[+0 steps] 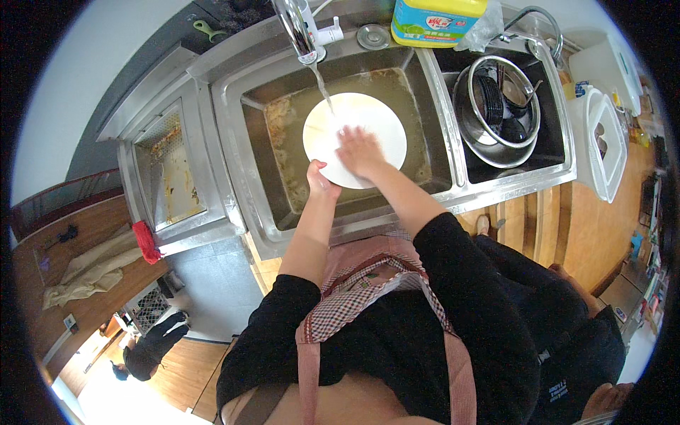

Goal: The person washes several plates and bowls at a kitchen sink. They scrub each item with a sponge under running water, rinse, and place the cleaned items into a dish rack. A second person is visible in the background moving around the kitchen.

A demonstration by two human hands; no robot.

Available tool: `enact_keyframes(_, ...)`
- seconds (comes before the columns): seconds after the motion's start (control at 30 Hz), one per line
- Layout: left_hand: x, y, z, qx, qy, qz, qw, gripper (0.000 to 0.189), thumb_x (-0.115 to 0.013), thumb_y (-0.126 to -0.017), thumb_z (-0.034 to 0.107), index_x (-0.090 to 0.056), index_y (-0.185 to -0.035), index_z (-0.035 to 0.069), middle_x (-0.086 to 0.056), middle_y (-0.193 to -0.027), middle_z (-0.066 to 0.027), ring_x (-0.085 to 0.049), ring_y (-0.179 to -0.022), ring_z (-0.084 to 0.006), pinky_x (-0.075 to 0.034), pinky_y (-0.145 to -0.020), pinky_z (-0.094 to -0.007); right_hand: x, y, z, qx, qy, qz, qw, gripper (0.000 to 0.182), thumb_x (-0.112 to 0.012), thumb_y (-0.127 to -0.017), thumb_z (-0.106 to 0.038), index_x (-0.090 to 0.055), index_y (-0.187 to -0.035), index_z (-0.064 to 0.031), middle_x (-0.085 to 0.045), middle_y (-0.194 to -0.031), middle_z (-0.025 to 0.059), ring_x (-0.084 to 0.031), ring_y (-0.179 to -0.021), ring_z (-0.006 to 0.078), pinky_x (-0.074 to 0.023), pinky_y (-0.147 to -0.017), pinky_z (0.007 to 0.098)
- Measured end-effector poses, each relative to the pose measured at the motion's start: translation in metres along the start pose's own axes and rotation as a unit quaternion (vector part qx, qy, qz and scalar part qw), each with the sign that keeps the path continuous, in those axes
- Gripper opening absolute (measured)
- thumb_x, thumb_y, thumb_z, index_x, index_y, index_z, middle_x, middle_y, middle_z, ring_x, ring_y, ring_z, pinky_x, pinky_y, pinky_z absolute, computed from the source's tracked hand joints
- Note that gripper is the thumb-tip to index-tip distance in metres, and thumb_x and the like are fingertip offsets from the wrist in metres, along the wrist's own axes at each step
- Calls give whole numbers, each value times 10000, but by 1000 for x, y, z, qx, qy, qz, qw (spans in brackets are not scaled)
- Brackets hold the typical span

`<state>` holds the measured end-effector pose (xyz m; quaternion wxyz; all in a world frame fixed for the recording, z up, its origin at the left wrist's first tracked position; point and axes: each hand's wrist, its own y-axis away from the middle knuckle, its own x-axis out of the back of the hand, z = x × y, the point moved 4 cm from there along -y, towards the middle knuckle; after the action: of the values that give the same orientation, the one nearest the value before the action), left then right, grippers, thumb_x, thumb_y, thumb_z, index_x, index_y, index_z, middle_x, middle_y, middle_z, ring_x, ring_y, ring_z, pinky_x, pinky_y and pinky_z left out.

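Note:
A round white plate point(380, 125) is held over the left basin of a stainless steel sink point(459, 164). My left hand point(323, 179) grips its lower left rim, thumb on the upper face. My right hand point(362, 151) lies on the plate's face with its fingers spread, slightly blurred. From the metal faucet point(297, 33) a stream of water falls onto the plate's upper left part. Murky water with food scraps point(281, 149) stands in the basin below.
The right basin holds stacked metal bowls point(534, 125) with black dishes inside. A yellow detergent jug point(441, 21) and a drain cover point(373, 37) stand behind. To the left are a dirty strainer tray point(183, 186) and a red cloth point(146, 243). One person point(531, 287) is close on my right; another point(149, 348) is farther off.

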<state>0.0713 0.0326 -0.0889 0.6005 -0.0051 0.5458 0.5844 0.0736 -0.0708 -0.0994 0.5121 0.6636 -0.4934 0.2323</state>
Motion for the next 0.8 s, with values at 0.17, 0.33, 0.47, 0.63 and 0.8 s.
enact_keyframes(0.17, 5, 9, 12, -23, 19, 15, 999, 711, -463, -503, 210, -377, -1187, 31, -445, -1171, -139, -414, -1090, -335, -335, -940, -440, 46, 28, 58, -274, -194, 75, 939, 572, -499, -810, -248, -260, -1303, -85, -307, -1312, 173, -423, -1130, 284, -366, -907, 419)
enact_keyframes(0.33, 21, -3, -2, 22, 65, -23, 997, 657, -428, -589, 167, -341, -1222, 16, -419, -1211, -172, -413, -1105, -359, -348, -925, -494, 6, 24, 104, -202, -737, 36, 644, 444, -531, -749, -44, -409, -1173, -6, -521, -1091, 176, -528, -992, 281, -449, -814, 381)
enact_keyframes(0.47, 44, -26, -14, 35, -41, 33, 998, 515, -459, -727, 115, -339, -1197, -55, -447, -1182, -179, -454, -1065, -344, -385, -898, -462, 44, 56, 78, -196, -725, 27, 660, 421, -505, -752, -31, -409, -1158, 29, -538, -1068, 163, -542, -961, 268, -451, -791, 370)
enact_keyframes(0.63, 39, -64, -61, 48, -20, 13, 999, 372, -399, -873, 147, -348, -1174, -64, -452, -1157, -179, -474, -1045, -300, -407, -873, -432, 73, 76, 69, -175, -427, 234, 856, 431, -461, -733, -20, -418, -1161, 2, -563, -991, 218, -556, -921, 329, -452, -754, 374)
enact_keyframes(0.8, -6, -46, -103, 104, -36, -73, 991, 455, -286, -918, 326, -331, -1227, -6, -418, -1230, -124, -410, -1126, -258, -316, -955, -404, 138, 118, 21, -196, -256, 238, 916, 451, -430, -726, -24, -405, -1176, -33, -558, -816, 288, -547, -800, 414, -436, -725, 452)
